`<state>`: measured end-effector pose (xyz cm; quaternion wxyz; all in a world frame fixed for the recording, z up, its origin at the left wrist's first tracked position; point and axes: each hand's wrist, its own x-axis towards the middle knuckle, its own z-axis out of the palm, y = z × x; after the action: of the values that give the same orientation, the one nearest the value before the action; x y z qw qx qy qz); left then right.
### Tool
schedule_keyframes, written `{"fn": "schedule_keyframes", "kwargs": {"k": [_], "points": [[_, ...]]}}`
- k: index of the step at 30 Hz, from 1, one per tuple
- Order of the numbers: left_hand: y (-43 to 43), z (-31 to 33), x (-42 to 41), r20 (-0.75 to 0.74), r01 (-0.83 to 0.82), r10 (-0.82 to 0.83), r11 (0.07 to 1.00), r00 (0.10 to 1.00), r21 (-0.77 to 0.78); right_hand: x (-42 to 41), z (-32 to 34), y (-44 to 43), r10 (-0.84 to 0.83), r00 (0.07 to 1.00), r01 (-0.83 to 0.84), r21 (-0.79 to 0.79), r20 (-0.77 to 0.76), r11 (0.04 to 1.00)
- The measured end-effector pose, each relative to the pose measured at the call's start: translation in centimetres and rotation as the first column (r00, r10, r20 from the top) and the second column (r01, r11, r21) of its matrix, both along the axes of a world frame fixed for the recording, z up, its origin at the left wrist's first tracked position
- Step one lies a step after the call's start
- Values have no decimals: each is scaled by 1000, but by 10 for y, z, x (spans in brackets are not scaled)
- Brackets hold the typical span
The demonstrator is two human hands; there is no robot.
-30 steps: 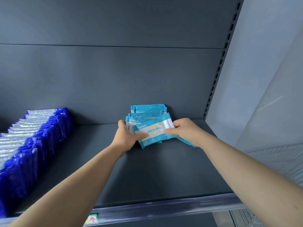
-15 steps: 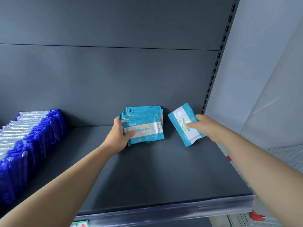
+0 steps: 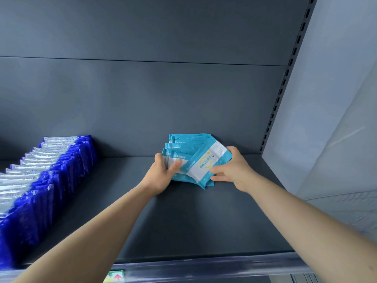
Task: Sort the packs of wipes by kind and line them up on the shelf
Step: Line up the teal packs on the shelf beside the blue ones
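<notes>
- The left grip (image 3: pixel 163 175) clasps the stack of teal wipe packs (image 3: pixel 188 139) at the back of the shelf (image 3: pixel 183 221).
- The right grip (image 3: pixel 232 170) pinches one tilted teal pack (image 3: pixel 206 163) against the stack's front.
- A row of dark blue packs (image 3: pixel 61 170) stands well left.

The shelf (image 3: pixel 183 221) is dark grey sheet metal with a smooth, matt painted finish. The back panel (image 3: pixel 142 94) behind it has the same flat grey coat and only a soft sheen. The slotted upright (image 3: pixel 285 78) looks like black painted metal. Along the shelf's front edge runs a clear plastic rail (image 3: pixel 204 264), glossy and faintly streaked. The teal packs (image 3: pixel 189 139) are thin plastic film, smooth with a low satin shine. The front pack (image 3: pixel 206 164) has a white printed band that looks matt. The dark blue packs (image 3: pixel 67 174) are glossier film, with silvery-white tops that catch the light and look crinkled. The side wall (image 3: pixel 336 99) is pale, smooth and matt.
</notes>
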<state>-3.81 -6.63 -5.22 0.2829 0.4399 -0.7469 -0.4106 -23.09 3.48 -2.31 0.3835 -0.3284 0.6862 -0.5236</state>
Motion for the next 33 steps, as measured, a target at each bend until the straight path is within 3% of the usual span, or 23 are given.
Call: {"fn": "schedule_keyframes", "kwargs": {"k": [2, 6, 8, 12, 15, 17, 20, 23, 25, 30, 33], "points": [[3, 0, 0, -43, 53, -51, 997, 998, 50, 7, -5, -1, 25, 1000, -25, -15, -18, 1000], [6, 0, -1, -44, 65, -62, 995, 997, 69, 4, -5, 0, 152, 927, -119, 113, -343, 986], [2, 0, 1, -76, 81, -74, 992, 994, 93, -3, -2, 3, 190, 884, -129, 168, -428, 977], [-3, 1, 4, -82, 109, -104, 993, 991, 50, -6, -6, 0, 214, 860, -172, 131, -463, 976], [-3, 4, 0, -61, 139, -138, 990, 989, 6, -2, -7, -7, 142, 864, -143, 36, -484, 989], [-3, 1, -2, 27, 140, -138, 987, 990, -82, -2, -8, -12, 95, 865, -115, -9, -492, 993], [-11, -8, 0, 211, 75, -14, 956, 977, -285, -1, -14, -19, 33, 831, -22, 26, -555, 999], [-17, -8, 3, 131, 128, -112, 983, 985, -128, -3, -18, -24, 83, 836, 0, 152, -543, 988], [-17, -7, 2, 149, 190, -177, 979, 973, -75, -4, -18, -29, 164, 848, -102, 148, -503, 984], [-16, -7, -5, 381, 214, -108, 945, 918, -248, 0, -9, -36, 190, 801, -194, 54, -567, 979], [-20, -10, 1, 346, 154, -54, 951, 937, -267, -4, -12, -36, 230, 803, -190, 129, -549, 973]]}}
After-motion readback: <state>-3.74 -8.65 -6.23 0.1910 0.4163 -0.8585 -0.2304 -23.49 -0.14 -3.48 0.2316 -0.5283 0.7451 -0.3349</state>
